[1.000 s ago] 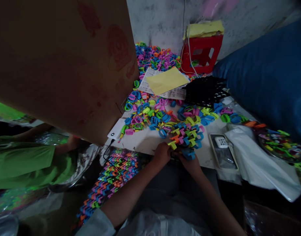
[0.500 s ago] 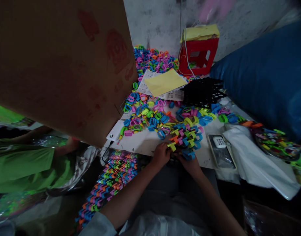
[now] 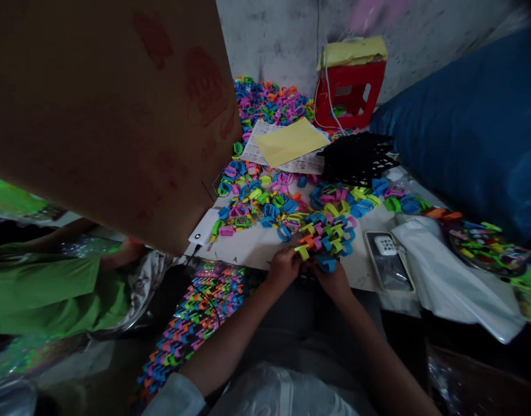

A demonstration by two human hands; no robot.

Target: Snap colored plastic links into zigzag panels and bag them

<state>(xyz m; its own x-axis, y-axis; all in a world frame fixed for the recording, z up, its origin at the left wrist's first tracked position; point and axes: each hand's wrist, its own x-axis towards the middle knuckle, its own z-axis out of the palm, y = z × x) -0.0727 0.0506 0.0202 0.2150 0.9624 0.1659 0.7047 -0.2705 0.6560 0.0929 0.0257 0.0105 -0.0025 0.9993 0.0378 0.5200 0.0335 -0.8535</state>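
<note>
My left hand point(image 3: 284, 267) is closed on the near left edge of a card of toy watches point(image 3: 327, 236), rows of orange, pink, yellow and blue plastic pieces fixed on what seems a dark backing. At the near end of these rows is a blue toy watch point(image 3: 326, 263), with the fingers of my right hand point(image 3: 333, 282) closed about it. The pieces partly hide the fingertips of both hands. Beyond them, loose toy watches point(image 3: 270, 212) lie scattered over the white tabletop point(image 3: 252, 249). A stack of black lattice sheets point(image 3: 356, 157) rests farther back.
A large cardboard box point(image 3: 118, 115) rises at left; a white power bank point(image 3: 203, 228) with a cable lies by it. To the right are a phone point(image 3: 397, 274), white plastic bags point(image 3: 447, 271) and a blue sack point(image 3: 468, 127). A person in green point(image 3: 52, 289) sits at far left.
The view has shifted slightly. Both hands keep nearly the same place and hold on the card of toy watches, which tilts a little; no piece is visibly added or let go.
</note>
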